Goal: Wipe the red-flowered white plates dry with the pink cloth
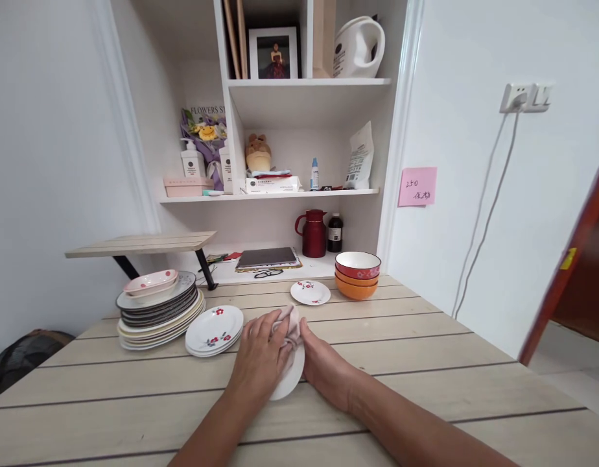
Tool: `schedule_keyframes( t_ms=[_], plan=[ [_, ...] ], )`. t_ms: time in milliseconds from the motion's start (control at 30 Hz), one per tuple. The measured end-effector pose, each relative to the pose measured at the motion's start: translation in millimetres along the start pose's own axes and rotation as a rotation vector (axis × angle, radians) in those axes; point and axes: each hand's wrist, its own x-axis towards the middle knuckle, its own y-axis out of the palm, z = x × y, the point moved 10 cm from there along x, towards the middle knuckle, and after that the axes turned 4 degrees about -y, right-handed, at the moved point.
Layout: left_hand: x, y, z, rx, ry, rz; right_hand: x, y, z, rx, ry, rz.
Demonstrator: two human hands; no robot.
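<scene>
A small white plate [290,378] is tilted between my two hands above the wooden table. My left hand [261,350] has its fingers curled over a pale pink cloth [292,322], pressing it against the plate. On the other side, my right hand [326,363] grips the plate's right edge, its fingers partly hidden behind it. Left of my hands lies a short stack of white plates with red flowers [214,329]. Just beyond them is a single flowered plate [310,292].
At the left stands a tall stack of plates [158,318] topped by a pink-spotted dish [151,283], near a small raised shelf [141,243]. Stacked bowls [356,279] sit at the back right. Behind are a laptop [268,257], glasses [269,274] and a red jug [313,235].
</scene>
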Motion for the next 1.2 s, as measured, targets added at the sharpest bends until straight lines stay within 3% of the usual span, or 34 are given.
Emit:
schedule_keyframes(
  t_ms=[100, 200, 333, 433, 533, 700, 867, 1033, 1200],
  plan=[
    [3.2, 1.0, 9.3, 0.034, -0.129, -0.008, -1.6, 1.1, 3.8, -0.053, -0.033, -0.019],
    [2.6, 8.4, 25.3, 0.076, -0.296, 0.073, -0.2, -1.8, 4.6, -0.029, -0.043, -0.029],
    [-1.9, 14.6, 38.2, 0.092, -0.378, 0.145, 4.3, -22.1, 0.8, 0.058, -0.045, -0.179],
    [-3.8, 20.7, 33.7, 0.045, -0.301, 0.177, 6.6, -34.8, -0.9, 0.155, -0.057, -0.275],
    [-5.9, 26.1, 24.5, -0.068, -0.205, 0.194, 8.9, -38.2, 0.5, 0.244, -0.068, -0.277],
    [-9.7, 31.3, 12.3, -0.162, -0.087, 0.242, 9.5, -34.2, -3.3, 0.263, 0.001, -0.208],
    [-13.5, 26.4, -13.4, -0.161, 0.095, 0.278, 7.4, -28.3, 1.3, 0.268, -0.028, -0.148],
    [-15.9, 11.2, -51.9, -0.220, 0.298, 0.351, 4.3, -21.2, -5.4, 0.334, 0.140, -0.060],
    [-10.5, 6.2, -50.9, -0.295, 0.246, 0.338, 2.9, -25.2, -10.0, 0.354, 0.206, -0.084]
  ],
)
